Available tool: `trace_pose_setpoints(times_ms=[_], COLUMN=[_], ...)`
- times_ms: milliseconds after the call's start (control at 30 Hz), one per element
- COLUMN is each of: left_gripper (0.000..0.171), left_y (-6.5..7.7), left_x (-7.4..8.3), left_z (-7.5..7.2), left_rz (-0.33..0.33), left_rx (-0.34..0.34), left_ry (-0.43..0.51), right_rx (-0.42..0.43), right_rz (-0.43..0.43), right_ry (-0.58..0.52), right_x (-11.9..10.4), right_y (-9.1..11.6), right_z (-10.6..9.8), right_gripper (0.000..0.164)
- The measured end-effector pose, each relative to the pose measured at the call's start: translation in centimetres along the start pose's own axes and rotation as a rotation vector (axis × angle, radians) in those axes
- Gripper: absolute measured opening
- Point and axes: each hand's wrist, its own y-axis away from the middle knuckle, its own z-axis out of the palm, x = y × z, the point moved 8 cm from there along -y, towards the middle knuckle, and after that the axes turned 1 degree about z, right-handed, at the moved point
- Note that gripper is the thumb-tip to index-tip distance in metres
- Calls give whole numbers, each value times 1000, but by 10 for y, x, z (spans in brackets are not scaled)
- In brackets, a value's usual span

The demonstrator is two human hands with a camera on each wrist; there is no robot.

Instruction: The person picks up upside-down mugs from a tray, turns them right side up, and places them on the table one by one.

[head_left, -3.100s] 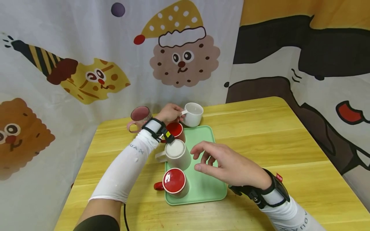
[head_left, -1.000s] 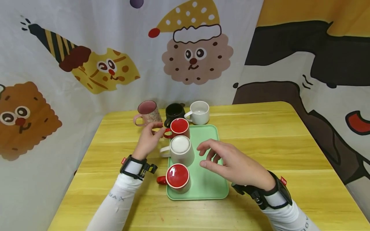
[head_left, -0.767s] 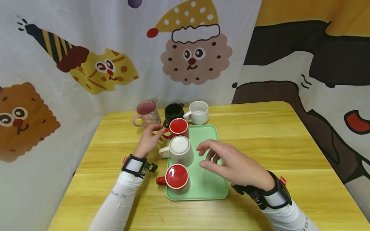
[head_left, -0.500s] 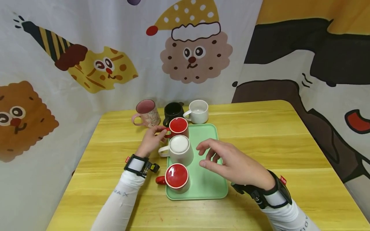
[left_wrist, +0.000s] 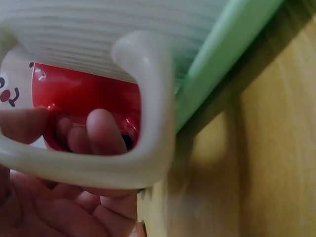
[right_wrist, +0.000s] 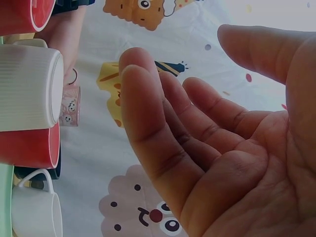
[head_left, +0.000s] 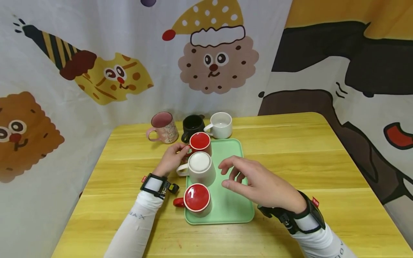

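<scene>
A green tray (head_left: 230, 204) carries a row of upside-down mugs along its left side. At the far end, my left hand (head_left: 171, 158) grips the handle of a red mug (head_left: 200, 141). The left wrist view shows fingers through that red handle, partly behind the handle of the white ribbed mug (left_wrist: 153, 89). This white mug (head_left: 200, 167) stands in the middle of the row, and a second red mug (head_left: 197, 199) is nearest me. My right hand (head_left: 255, 179) hovers over the tray's right side, fingers loosely bent, holding nothing.
Behind the tray stand a pink patterned mug (head_left: 167, 132), a black mug (head_left: 193, 124) and a white mug (head_left: 222, 126), all upright. The wooden table (head_left: 306, 150) meets a printed curtain (head_left: 135, 36) at the back.
My left hand has left the white mug at the back, come down to the far red mug and taken its handle. That red mug has shifted slightly. The right hand stays put.
</scene>
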Motion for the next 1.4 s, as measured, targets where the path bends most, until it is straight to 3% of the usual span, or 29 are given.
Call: trace_pose_setpoints(times_ms=[433,1400], left_gripper=[34,36], left_y=[-1,-1], left_x=[-6,-2], left_z=[7,13], left_rz=[-5,-3], left_rx=[-32,-42], left_ry=[12,49], right_rx=[-1,9], right_rz=[-5,-18], right_ry=[4,3], right_x=[-1,-1], right_y=[1,2], right_z=[0,-3], right_gripper=[34,33])
